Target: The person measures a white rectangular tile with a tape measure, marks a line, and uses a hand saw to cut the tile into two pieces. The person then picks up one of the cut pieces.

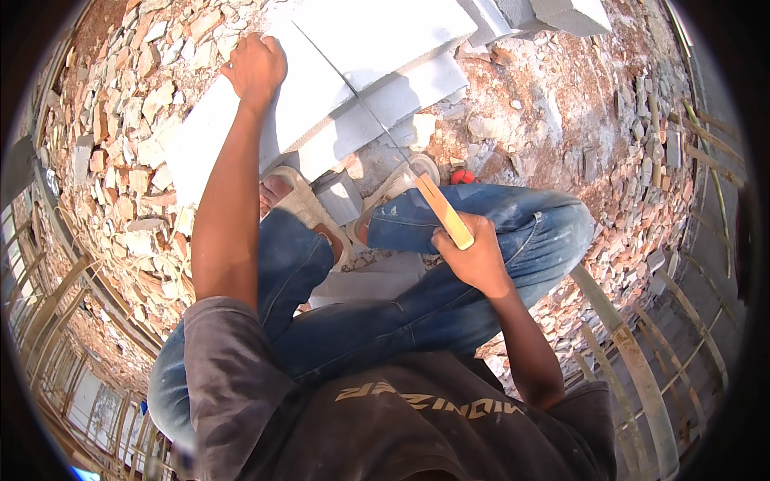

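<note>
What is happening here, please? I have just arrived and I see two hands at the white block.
The right hand grips the yellow handle of a saw, whose thin blade reaches across the top of a white block. The left hand rests on the block, left of the blade. I cannot tell how deep any cut is. Rubble lies around.

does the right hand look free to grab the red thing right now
Probably not: the right hand is wrapped around the yellow saw handle, and in this view a jeans leg lies between that hand and the red thing.
</note>
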Demonstrator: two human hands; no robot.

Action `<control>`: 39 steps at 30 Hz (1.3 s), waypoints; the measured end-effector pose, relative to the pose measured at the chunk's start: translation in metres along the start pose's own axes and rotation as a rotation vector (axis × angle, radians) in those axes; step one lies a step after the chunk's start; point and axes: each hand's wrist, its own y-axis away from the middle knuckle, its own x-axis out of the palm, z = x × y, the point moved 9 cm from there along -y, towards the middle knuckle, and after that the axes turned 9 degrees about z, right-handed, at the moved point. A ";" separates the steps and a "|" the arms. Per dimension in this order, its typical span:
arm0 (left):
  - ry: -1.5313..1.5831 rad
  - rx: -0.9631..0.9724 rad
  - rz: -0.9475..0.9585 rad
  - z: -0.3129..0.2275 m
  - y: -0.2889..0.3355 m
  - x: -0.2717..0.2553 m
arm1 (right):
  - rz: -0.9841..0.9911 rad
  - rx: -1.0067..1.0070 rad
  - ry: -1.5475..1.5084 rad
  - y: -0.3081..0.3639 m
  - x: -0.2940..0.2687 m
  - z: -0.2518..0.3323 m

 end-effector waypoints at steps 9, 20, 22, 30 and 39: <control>0.008 -0.022 0.134 0.004 -0.028 0.013 | 0.025 -0.025 0.039 -0.066 0.007 0.047; 0.013 -0.028 0.206 0.021 -0.043 0.030 | 0.026 0.036 0.094 -0.084 0.007 0.049; 0.020 -0.029 0.203 0.018 -0.045 0.033 | 0.006 0.028 0.057 -0.071 0.004 0.048; 0.016 0.117 0.127 0.047 -0.081 0.068 | 0.051 0.125 0.121 0.022 -0.027 0.062; 0.140 -0.026 0.314 0.027 -0.084 0.063 | -0.001 0.142 -0.094 0.049 -0.049 0.095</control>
